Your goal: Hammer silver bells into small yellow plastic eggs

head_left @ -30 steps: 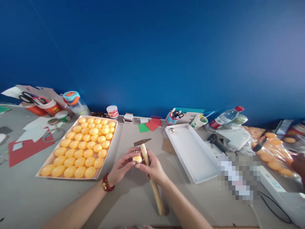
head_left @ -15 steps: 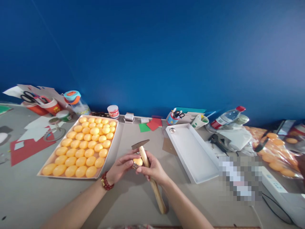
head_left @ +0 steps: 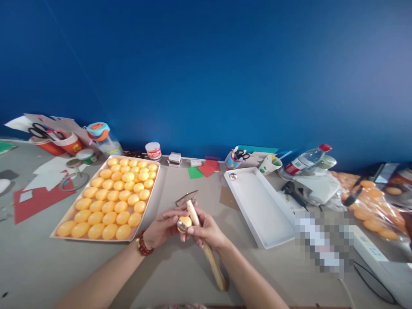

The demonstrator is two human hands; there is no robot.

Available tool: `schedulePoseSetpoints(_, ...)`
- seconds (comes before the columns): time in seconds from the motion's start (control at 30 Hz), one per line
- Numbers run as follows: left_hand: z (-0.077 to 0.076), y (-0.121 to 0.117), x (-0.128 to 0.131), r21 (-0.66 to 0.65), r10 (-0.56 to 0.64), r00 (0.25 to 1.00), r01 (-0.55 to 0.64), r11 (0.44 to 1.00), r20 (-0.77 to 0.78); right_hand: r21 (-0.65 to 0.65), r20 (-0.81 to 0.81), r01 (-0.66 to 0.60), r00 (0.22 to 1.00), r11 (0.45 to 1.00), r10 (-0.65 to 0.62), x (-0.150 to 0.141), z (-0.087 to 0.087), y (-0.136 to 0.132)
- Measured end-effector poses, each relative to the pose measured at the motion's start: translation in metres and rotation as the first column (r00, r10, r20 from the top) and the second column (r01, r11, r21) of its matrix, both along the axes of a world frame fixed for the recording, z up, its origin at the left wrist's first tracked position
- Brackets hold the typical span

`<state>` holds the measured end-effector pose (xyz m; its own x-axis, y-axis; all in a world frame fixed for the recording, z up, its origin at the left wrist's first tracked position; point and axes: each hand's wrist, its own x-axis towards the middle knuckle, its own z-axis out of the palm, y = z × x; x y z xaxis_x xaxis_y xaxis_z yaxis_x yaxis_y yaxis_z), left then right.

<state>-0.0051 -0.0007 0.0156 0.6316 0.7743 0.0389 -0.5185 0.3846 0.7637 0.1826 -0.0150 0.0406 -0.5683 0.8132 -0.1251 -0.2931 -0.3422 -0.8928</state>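
Observation:
Between my two hands is a small orange ball (head_left: 185, 220) with a shiny silver piece (head_left: 180, 227) against its lower left side. My left hand (head_left: 163, 225), a dark red beaded bracelet (head_left: 144, 244) on its wrist, has its fingers closed on the ball. My right hand (head_left: 207, 231) grips a hammer (head_left: 210, 262) by its pale wooden handle, and its thumb rests near the ball. The metal head points up and away, while the handle end slants down to the right. Another bit of silver shows behind the handle top. Some fingertips are hidden.
At left, a shallow box (head_left: 140, 223) holds several rows of orange balls. A white tray (head_left: 257, 201) on the right has one silver item (head_left: 232, 175) in its far corner. Farther right are a bottle (head_left: 304, 161), a bag of balls (head_left: 375, 210) and a power strip (head_left: 370, 244).
The ball has turned between my fingers, so more of the silver piece faces me. The hammer head has shifted slightly left.

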Motion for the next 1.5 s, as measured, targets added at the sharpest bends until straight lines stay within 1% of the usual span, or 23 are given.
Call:
schedulePoseSetpoints(0.17,-0.003,0.000,0.001,-0.024,0.000,1.000,0.001,1.000,0.017,-0.004,-0.042,-0.033,0.999,0.999,0.032,0.001,-0.002,0.001)
schedulePoseSetpoints(0.3,-0.005,0.001,0.002,-0.045,0.018,1.000,-0.018,0.999,-0.016,-0.010,-0.027,-0.014,1.000,1.000,0.014,0.001,-0.009,0.002)
schedulePoseSetpoints(0.4,-0.002,0.001,0.003,-0.035,0.052,0.998,-0.054,0.998,-0.041,-0.022,0.009,0.019,1.000,1.000,-0.019,0.002,-0.014,0.004)
schedulePoseSetpoints(0.5,0.001,0.000,0.005,0.055,0.136,0.988,-0.132,0.990,-0.072,-0.034,0.063,0.105,0.993,0.994,-0.102,0.003,-0.016,0.006)
schedulePoseSetpoints(0.57,0.001,0.000,0.007,0.139,0.207,0.971,-0.190,0.972,-0.120,-0.039,0.102,0.165,0.982,0.986,-0.160,0.003,-0.017,0.007)
schedulePoseSetpoints(0.63,0.000,0.000,0.008,0.200,0.256,0.952,-0.221,0.955,-0.169,-0.037,0.128,0.205,0.972,0.978,-0.199,0.002,-0.017,0.007)
schedulePoseSetpoints(0.7,-0.002,0.001,0.009,0.247,0.282,0.938,-0.230,0.941,-0.201,-0.031,0.137,0.224,0.966,0.974,-0.218,0.001,-0.016,0.007)
schedulePoseSetpoints(0.83,-0.004,0.004,0.007,0.325,0.344,0.907,-0.258,0.910,-0.244,-0.029,0.115,0.207,0.972,0.978,-0.203,-0.001,-0.016,0.006)
schedulePoseSetpoints(0.97,-0.005,0.004,0.005,0.300,0.327,0.908,-0.245,0.922,-0.263,-0.038,0.095,0.207,0.975,0.978,-0.202,-0.002,-0.015,0.005)
schedulePoseSetpoints(1.17,-0.010,0.003,0.003,0.171,0.278,0.925,-0.239,0.956,-0.261,-0.021,0.106,0.260,0.961,0.965,-0.256,-0.004,-0.018,0.006)
schedulePoseSetpoints(1.23,-0.010,0.003,0.003,0.157,0.266,0.930,-0.231,0.960,-0.252,-0.016,0.115,0.274,0.956,0.962,-0.271,-0.004,-0.020,0.006)
schedulePoseSetpoints(1.37,-0.008,0.004,0.005,0.232,0.278,0.932,-0.225,0.946,-0.232,-0.019,0.123,0.284,0.952,0.959,-0.280,-0.004,-0.023,0.006)
schedulePoseSetpoints(1.43,-0.007,0.005,0.006,0.295,0.301,0.928,-0.232,0.927,-0.218,-0.022,0.115,0.277,0.955,0.961,-0.272,-0.003,-0.023,0.006)
schedulePoseSetpoints(1.5,-0.007,0.006,0.007,0.376,0.338,0.916,-0.242,0.894,-0.214,-0.022,0.101,0.258,0.962,0.966,-0.254,-0.002,-0.023,0.005)
